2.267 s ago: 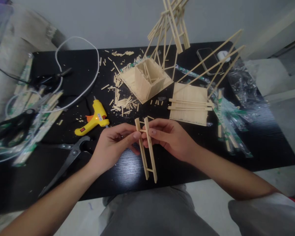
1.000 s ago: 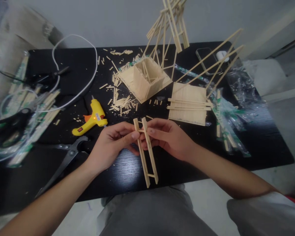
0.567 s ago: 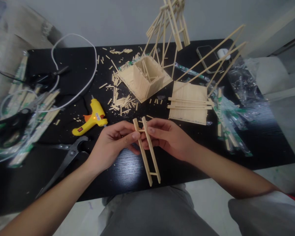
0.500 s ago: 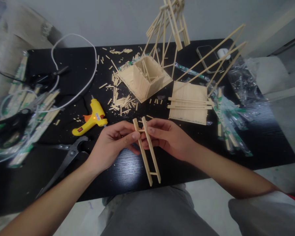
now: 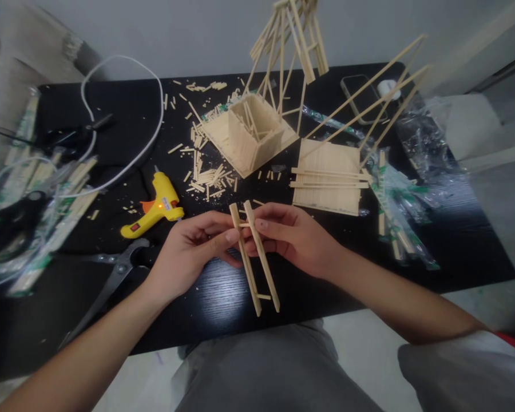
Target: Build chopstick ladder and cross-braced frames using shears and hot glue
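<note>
Between my hands, over the near part of the black table, is a small wooden stick frame (image 5: 264, 260): two long rails joined by short crosspieces near the top and bottom. My left hand (image 5: 199, 246) is closed on the left rail near its upper end, thumb on top. The right rail is pinched by my right hand (image 5: 289, 237), thumb on its near face. Some fingers of both hands are hidden behind the rails. At the lower end the short crosspiece (image 5: 264, 297) meets the left rail; whether it touches the right one I cannot tell.
A yellow glue gun (image 5: 157, 206) and metal pliers (image 5: 120, 268) lie left of my hands. Behind stand a wooden box on a base (image 5: 257, 134) and a stick-legged panel (image 5: 326, 197). Offcuts (image 5: 210, 177), black scissors (image 5: 15, 223), wrapped sticks (image 5: 405, 229) and a phone (image 5: 363, 98) lie around.
The frame's lower end swung slightly right, then tilted a little back, and its bottom crosspiece looks shifted against the right rail. Both hands keep their hold. The whole view has drifted slightly.
</note>
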### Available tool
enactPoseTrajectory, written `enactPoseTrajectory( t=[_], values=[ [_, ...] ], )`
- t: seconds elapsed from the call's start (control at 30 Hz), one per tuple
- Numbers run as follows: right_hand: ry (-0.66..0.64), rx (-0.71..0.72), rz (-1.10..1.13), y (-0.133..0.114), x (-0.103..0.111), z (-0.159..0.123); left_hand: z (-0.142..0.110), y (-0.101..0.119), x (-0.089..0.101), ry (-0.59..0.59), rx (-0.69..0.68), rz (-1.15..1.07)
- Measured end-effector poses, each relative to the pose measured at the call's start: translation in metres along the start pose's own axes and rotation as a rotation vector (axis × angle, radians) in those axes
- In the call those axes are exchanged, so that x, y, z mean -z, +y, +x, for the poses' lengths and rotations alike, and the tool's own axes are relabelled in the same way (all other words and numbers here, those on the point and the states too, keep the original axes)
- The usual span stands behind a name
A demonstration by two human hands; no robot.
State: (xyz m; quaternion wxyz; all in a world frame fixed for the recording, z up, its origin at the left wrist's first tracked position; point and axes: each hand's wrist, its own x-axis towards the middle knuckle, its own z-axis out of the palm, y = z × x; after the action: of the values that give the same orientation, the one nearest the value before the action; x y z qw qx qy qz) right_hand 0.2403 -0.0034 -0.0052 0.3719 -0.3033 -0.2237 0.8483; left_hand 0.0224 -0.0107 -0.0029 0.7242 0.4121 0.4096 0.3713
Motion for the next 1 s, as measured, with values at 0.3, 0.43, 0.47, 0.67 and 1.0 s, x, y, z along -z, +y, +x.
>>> enactPoseTrajectory(
  t=[0.3, 0.43, 0.47, 0.67, 1.0],
  values=[
    [0.000, 0.008, -0.026, 0.000, 0.001, 0.001, 0.000, 0.000, 0.001, 0.014, -0.013, -0.011],
    [-0.001, 0.019, -0.048, 0.000, 0.001, 0.001, 0.002, 0.003, 0.000, 0.068, -0.016, -0.010],
    [0.004, 0.021, -0.060, 0.000, 0.001, 0.001, 0.002, 0.004, 0.000, 0.084, -0.019, -0.010],
    [0.021, 0.072, -0.139, 0.001, 0.000, 0.001, 0.006, 0.012, 0.002, 0.179, -0.048, -0.018],
    [0.012, -0.079, -0.282, 0.000, 0.003, -0.002, 0.010, 0.020, 0.011, 0.328, -0.106, 0.035]
  ],
)
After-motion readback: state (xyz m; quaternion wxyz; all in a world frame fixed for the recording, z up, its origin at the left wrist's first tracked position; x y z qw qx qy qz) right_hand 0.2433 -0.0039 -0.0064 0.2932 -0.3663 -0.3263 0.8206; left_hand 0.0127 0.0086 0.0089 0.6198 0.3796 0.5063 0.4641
